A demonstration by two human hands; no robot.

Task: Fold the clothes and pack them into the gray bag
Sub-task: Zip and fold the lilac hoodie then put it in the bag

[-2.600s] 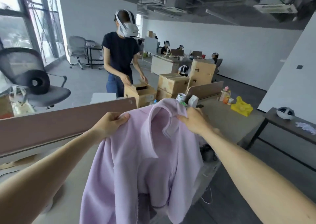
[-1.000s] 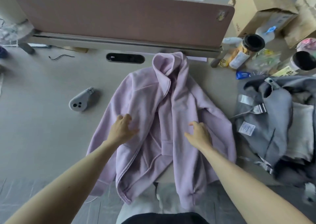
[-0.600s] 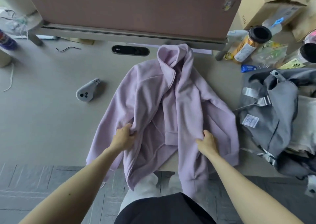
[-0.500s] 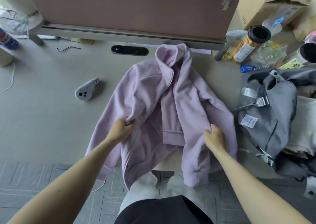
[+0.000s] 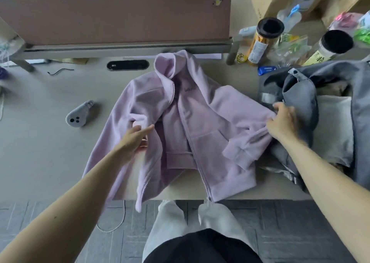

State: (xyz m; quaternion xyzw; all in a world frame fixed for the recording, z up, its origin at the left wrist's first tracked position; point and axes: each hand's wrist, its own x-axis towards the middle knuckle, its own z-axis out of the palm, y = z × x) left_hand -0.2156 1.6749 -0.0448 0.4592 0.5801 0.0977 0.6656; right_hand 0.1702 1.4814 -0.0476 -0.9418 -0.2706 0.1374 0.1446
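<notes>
Left hand [image 5: 136, 136], fingers partly under lilac jacket [image 5: 210, 112] flap; gray bag [image 5: 300, 94] past the right edge.
</notes>
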